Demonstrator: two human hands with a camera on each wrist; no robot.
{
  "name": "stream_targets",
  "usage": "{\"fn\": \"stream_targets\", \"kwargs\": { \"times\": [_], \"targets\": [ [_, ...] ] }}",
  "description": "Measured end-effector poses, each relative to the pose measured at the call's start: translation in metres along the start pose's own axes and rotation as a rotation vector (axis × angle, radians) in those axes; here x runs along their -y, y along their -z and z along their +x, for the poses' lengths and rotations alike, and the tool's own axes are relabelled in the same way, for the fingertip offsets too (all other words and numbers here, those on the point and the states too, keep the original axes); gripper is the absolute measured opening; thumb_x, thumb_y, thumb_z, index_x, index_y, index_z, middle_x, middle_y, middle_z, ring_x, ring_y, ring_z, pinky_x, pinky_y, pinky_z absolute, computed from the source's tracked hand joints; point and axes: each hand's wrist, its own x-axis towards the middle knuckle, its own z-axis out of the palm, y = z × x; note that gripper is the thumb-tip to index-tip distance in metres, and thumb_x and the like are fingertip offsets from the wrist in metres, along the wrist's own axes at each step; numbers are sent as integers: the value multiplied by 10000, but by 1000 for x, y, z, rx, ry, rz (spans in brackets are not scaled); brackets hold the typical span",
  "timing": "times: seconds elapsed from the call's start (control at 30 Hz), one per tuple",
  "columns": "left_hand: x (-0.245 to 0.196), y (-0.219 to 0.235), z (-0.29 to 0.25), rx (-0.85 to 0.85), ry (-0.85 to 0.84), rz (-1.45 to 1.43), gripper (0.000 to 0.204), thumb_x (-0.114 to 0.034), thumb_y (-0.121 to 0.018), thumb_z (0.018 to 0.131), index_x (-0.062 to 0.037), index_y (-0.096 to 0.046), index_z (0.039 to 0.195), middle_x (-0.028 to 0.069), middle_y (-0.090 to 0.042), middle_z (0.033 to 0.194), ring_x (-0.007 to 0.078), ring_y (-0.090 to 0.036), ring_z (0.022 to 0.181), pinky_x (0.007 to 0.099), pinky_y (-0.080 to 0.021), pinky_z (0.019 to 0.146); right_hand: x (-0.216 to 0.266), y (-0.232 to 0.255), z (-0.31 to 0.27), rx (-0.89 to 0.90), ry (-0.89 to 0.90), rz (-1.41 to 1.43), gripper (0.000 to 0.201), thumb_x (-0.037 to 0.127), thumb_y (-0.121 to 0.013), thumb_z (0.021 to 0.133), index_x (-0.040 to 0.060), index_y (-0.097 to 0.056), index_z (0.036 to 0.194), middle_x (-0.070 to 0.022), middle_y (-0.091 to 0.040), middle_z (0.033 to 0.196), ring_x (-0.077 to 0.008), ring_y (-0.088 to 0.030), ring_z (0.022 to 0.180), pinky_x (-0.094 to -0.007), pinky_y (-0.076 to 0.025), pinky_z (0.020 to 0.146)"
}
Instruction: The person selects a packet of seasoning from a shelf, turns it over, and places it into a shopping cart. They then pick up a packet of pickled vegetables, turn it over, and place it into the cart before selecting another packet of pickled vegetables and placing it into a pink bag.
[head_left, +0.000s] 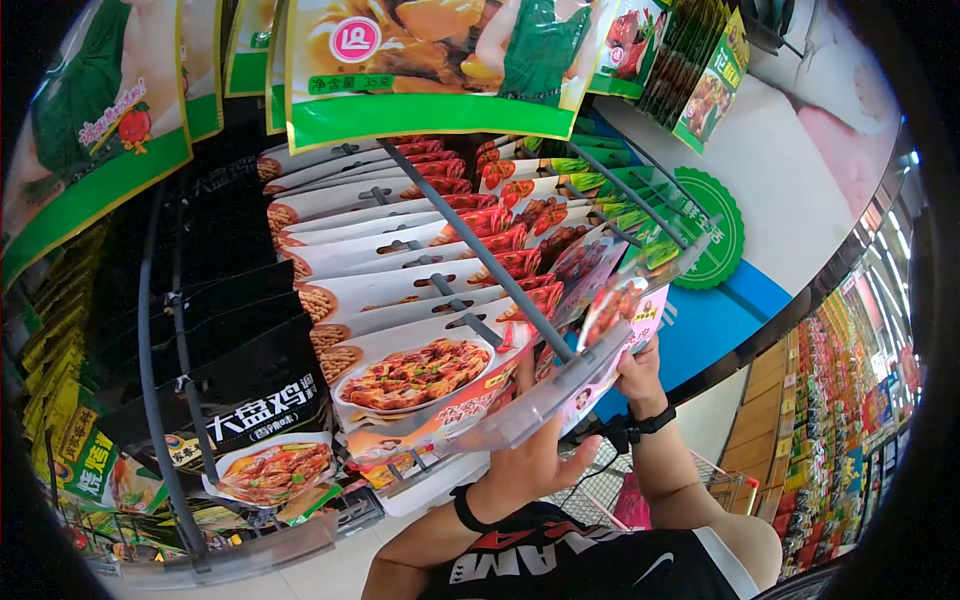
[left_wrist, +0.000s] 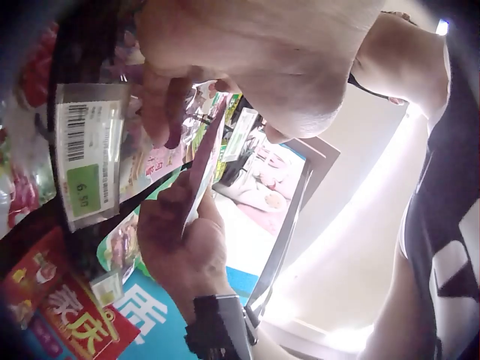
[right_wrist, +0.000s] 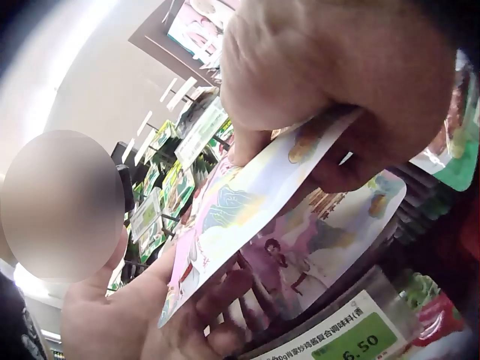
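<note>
My right hand point(head_left: 640, 372) pinches a flat pink-and-white seasoning packet point(right_wrist: 251, 199) by its end, thumb on one face and fingers behind. In the head view this packet stands tilted behind a clear price-tag holder point(head_left: 545, 395). My left hand point(head_left: 530, 462) reaches up beside it with the thumb spread away. Its extended, slightly bent fingers point(right_wrist: 229, 296) lie between the held packet and another pink packet point(right_wrist: 330, 251), as the right wrist view shows. In the left wrist view, my left palm is close above the right hand point(left_wrist: 184, 244).
Rows of white chicken-dish packets point(head_left: 420, 375) hang on grey metal hooks to the left, beside black packets point(head_left: 265, 430). Large green-edged packets point(head_left: 430, 110) overhang the rack. A shopping cart point(head_left: 600, 490) stands below my arms. Stocked shelves point(head_left: 840, 400) line the right side.
</note>
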Motion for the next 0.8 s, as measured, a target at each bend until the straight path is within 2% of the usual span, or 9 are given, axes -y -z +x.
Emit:
{"fn": "stream_targets", "kwargs": {
  "times": [0.1, 0.2, 0.3, 0.43, 0.8],
  "targets": [
    [-2, 2, 3, 13, -25, 16, 930, -467, -637, 918, 193, -258, 1453, 536, -273, 1411, 638, -442, 1266, 524, -522, 922, 1, 4, -3, -4, -4, -15, 532, 372, -820, 853, 1, -646, 1193, -51, -707, 1121, -127, -650, 1013, -308, -511, 895],
    [-3, 1, 2, 22, -11, 10, 929, -460, -642, 917, 188, -256, 1459, 540, -273, 1407, 636, -463, 1248, 527, -526, 914, 2, 8, -4, -9, -17, -58, 530, 388, -805, 864, 1, -642, 1188, -38, -702, 1111, -123, -644, 1003, -305, -507, 888],
    [-1, -1, 2, 10, -8, -7, 928, -452, -644, 917, 177, -247, 1471, 540, -272, 1408, 634, -462, 1250, 518, -534, 905, 6, 8, 4, 13, -1, -91, 552, 406, -780, 883, -3, -620, 1217, -34, -692, 1124, -115, -634, 1005, -301, -507, 883],
    [0, -2, 1, -2, -31, 4, 928, -444, -647, 916, 165, -235, 1484, 538, -274, 1410, 633, -461, 1254, 514, -536, 904, 18, -12, 11, -61, 25, -115, 563, 395, -772, 893, -18, -605, 1238, -44, -694, 1105, -119, -637, 976, -304, -513, 869],
    [-3, 3, -3, -33, -49, 27, 914, -397, -666, 904, 155, -234, 1491, 517, -274, 1434, 607, -482, 1257, 486, -560, 872, 8, -7, 14, 4, -24, -29, 484, 329, -766, 906, -11, -616, 1214, -53, -707, 1114, -120, -657, 980, -297, -522, 861]
  ]
}}
